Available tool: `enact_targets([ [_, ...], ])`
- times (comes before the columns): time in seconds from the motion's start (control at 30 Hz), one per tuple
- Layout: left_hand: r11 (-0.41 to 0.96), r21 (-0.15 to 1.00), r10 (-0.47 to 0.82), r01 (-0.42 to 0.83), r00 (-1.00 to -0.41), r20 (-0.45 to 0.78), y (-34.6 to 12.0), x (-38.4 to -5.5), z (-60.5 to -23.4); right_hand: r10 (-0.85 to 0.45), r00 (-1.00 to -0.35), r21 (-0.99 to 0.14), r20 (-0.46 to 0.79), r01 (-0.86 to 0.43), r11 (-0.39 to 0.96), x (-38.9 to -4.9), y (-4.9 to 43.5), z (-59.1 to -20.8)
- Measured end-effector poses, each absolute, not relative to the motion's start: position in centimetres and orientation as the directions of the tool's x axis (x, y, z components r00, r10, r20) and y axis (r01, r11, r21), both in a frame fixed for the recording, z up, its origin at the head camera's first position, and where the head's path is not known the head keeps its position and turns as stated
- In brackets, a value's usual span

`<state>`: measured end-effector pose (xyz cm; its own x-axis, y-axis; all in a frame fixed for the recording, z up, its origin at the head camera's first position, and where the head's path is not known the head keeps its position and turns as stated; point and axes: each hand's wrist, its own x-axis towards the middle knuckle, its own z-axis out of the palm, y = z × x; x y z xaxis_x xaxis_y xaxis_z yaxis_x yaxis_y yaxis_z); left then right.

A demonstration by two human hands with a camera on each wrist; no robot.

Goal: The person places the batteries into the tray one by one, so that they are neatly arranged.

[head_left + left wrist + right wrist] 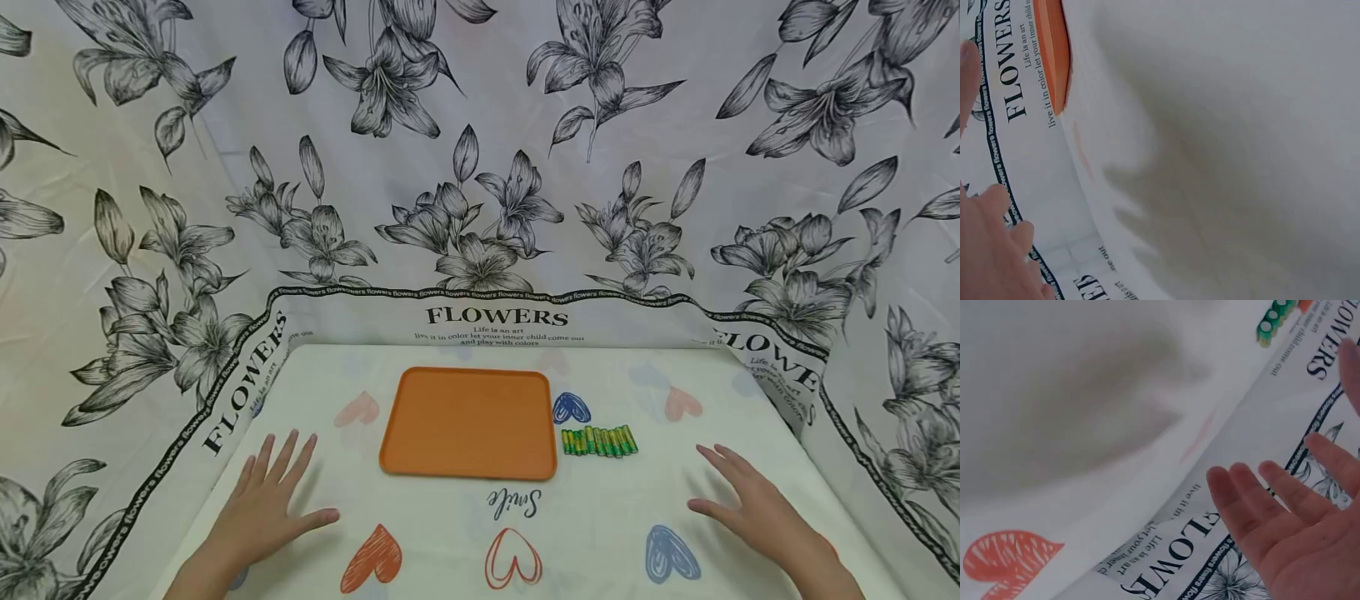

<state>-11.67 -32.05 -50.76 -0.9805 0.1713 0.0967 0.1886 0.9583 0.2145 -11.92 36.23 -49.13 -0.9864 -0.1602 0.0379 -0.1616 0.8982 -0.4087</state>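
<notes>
An orange rectangular tray (468,425) lies on the white table cover. Just right of it, a row of several green-and-yellow batteries (598,441) lies side by side; part of that row of batteries (1275,319) shows at the top of the right wrist view. My left hand (262,508), fingers spread and holding nothing, hovers over the cover left of the tray, its shadow below. On the far right my right hand (753,504) is also raised, fingers extended and thumb apart, with nothing in it; the batteries are the nearest things to it.
The table cover (442,542) is printed with hearts and the word "Smile". Behind and along both sides rises a white curtain (480,108) with black flower drawings and a "FLOWERS" border.
</notes>
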Motion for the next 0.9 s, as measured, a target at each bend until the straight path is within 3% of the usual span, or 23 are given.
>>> enact_targets([
  [0.17,0.901,0.367,0.199,0.233,-0.972,0.129,-30.3,-13.7,-50.5,-0.134,-0.99,-0.537,-0.034,-0.095,0.838,-13.7,35.7,-49.8],
  [0.47,0.79,0.603,0.174,0.112,-0.984,-0.046,-26.3,-16.8,-50.5,-0.107,-0.989,-0.684,-0.098,-0.011,0.729,-15.9,34.6,-50.9],
  [0.9,0.661,0.751,0.167,0.008,-0.976,-0.137,-23.8,-19.6,-52.6,-0.131,-0.98,-0.766,-0.151,0.032,0.642,-19.8,31.8,-52.2],
])
